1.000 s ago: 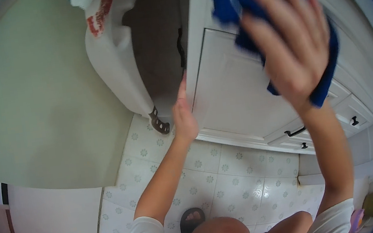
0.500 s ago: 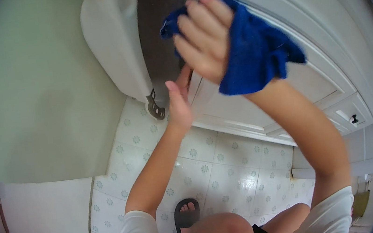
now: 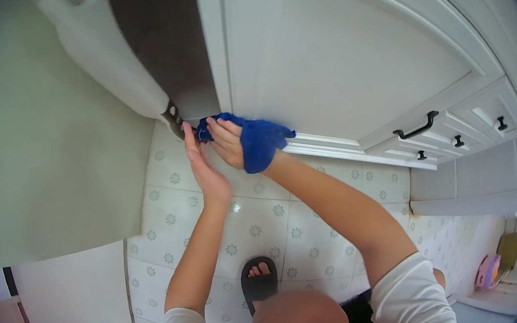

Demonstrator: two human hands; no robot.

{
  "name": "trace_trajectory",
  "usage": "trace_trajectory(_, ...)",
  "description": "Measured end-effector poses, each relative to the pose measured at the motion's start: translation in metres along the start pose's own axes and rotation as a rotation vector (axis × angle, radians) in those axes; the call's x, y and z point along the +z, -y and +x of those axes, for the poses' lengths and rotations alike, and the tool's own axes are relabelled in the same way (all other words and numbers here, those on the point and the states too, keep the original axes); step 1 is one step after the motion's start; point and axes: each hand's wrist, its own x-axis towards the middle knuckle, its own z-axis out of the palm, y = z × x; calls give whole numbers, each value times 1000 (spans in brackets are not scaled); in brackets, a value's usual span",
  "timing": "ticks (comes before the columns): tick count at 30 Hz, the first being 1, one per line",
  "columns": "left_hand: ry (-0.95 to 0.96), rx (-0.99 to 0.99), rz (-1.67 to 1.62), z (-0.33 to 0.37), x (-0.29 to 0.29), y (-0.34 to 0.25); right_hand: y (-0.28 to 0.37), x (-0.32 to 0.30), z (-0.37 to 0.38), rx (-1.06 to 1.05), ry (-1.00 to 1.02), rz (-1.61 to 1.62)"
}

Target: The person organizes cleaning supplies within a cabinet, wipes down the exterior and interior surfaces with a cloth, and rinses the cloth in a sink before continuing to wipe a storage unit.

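Note:
A blue cloth [image 3: 261,143] is draped over and wrapped about my right hand [image 3: 226,145], which presses it down low beside the corner of the white cabinet [image 3: 348,51]. Part of the cloth is bunched under the fingers. Close by on the left, my left hand [image 3: 210,178] holds its fingers stretched out and together, upright on edge, nothing seen in it. Its fingertips are near the grey slotted bracket [image 3: 172,115] at the foot of the white curved panel [image 3: 104,57]. What the cloth touches underneath is hidden.
A dark narrow gap [image 3: 160,37] runs between the curved panel and the cabinet. The pale green panel [image 3: 46,137] stands at left. Black handles [image 3: 417,126] stick out from the cabinet at right. My foot in a black sandal [image 3: 260,285] rests on the patterned tile floor [image 3: 254,230].
Both hands have moved lower and to the left, and the right one has come down with the blue cloth from its raised place. The view has shifted, showing more of the cabinet.

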Motion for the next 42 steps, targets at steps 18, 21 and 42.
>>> trace_trajectory(18, 69, 135, 754, -54, 83, 39, 43, 46, -152, 492, -44, 505)
trace_trajectory(21, 212, 290, 804, -88, 103, 44, 28, 22, -190, 379, -129, 261)
trace_trajectory(42, 981, 813, 1082, -177, 237, 81, -43, -142, -447, 395, -63, 22)
